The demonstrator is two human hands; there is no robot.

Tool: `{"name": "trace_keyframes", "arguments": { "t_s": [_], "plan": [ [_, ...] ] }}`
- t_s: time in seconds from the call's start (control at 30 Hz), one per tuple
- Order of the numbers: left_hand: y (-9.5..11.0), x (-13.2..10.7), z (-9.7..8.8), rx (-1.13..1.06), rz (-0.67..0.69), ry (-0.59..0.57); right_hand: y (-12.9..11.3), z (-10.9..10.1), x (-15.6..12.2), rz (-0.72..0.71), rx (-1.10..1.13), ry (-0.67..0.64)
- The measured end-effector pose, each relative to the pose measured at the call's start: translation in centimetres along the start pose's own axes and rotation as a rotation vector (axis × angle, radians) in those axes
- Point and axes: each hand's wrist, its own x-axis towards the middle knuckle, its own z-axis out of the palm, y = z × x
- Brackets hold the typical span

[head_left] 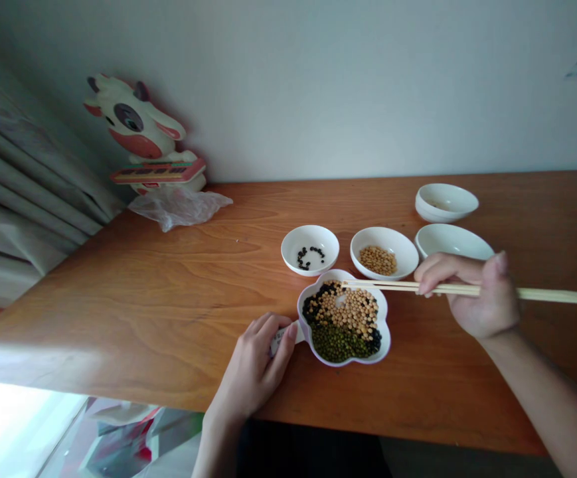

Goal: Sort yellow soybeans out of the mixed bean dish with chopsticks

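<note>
My left hand grips the white handle of a flower-shaped white dish at the near edge of the table. The dish holds black beans, yellow soybeans and green mung beans. My right hand is shut on a pair of bamboo chopsticks, their tips above the soybeans. Farther back, a small white bowl holds a few black beans, and a second one holds soybeans. Two more white bowls stand behind my right hand, and their contents are hard to see.
A cow-shaped toy and a crumpled clear plastic bag stand at the back left of the wooden table. A grey curtain hangs to the left, and a pale wall rises behind.
</note>
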Motion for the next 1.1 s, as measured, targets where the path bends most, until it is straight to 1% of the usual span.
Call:
{"name": "trace_keyframes", "arguments": {
  "t_s": [0.17,0.27,0.33,0.5,0.57,0.7,0.77,0.83,0.87,0.9,0.97,1.03,1.1],
  "plan": [
    [0.1,0.0,-0.1,0.003,-0.002,0.002,-0.3,-0.3,0.4,-0.008,-0.006,0.181],
    [0.1,0.1,-0.1,0.007,0.003,0.006,-0.2,-0.6,0.5,-0.003,-0.025,0.305],
    [0.1,0.1,-0.1,0.013,0.008,0.013,-0.1,-0.7,0.5,-0.002,-0.05,0.366],
    [-0.1,0.1,0.0,0.024,0.01,0.016,0.3,-0.6,0.5,0.008,-0.129,0.479],
    [-0.1,0.1,0.0,0.024,0.007,0.013,0.4,-0.4,0.4,0.024,-0.191,0.483],
    [0.1,0.1,-0.1,0.023,0.009,0.015,0.5,-0.2,0.4,0.053,-0.259,0.443],
    [0.1,0.2,-0.1,0.023,0.013,0.017,0.5,-0.1,0.4,0.04,-0.258,0.436],
    [0.1,0.2,0.0,0.023,0.014,0.015,0.5,0.0,0.4,0.016,-0.212,0.423],
    [0.1,0.2,0.0,0.023,0.014,0.015,0.5,0.0,0.4,0.006,-0.167,0.385],
    [0.0,0.1,0.0,0.023,0.012,0.014,0.4,0.0,0.4,0.0,-0.115,0.318],
    [-0.1,0.1,0.0,0.022,0.008,0.011,0.3,0.1,0.4,0.005,-0.028,0.134],
    [-0.1,0.1,0.0,0.017,0.005,0.006,0.1,0.3,0.3,0.021,-0.003,-0.035],
    [-0.2,0.0,0.0,0.011,0.006,0.003,0.1,0.4,0.1,0.052,-0.013,-0.129]
  ]
}}
